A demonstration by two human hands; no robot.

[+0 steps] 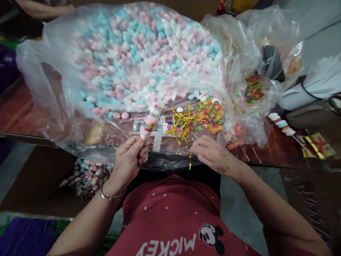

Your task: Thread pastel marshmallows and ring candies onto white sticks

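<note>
My left hand (pixel 130 156) is closed around the lower end of a wrapped candy skewer (pixel 150 122), which tilts up and to the right in its clear printed sleeve. Pink, white and striped pieces show through the plastic. To the right, my right hand (pixel 209 154) pinches a gold twist tie (pixel 190 161) that hangs below its fingertips. Just beyond that hand lies a loose heap of gold twist ties (pixel 179 122). Colourful ring candies (pixel 209 115) are spread beside the heap on the plastic sheet.
A large clear bag of pastel candies (pixel 138 46) fills the table's far side. An unwrapped candy skewer (pixel 282 123) lies at right near white sticks (pixel 319 78). Below left, a cardboard box (pixel 32 181) holds several finished skewers (pixel 89 177). Another person's arm (pixel 45 9) shows at top left.
</note>
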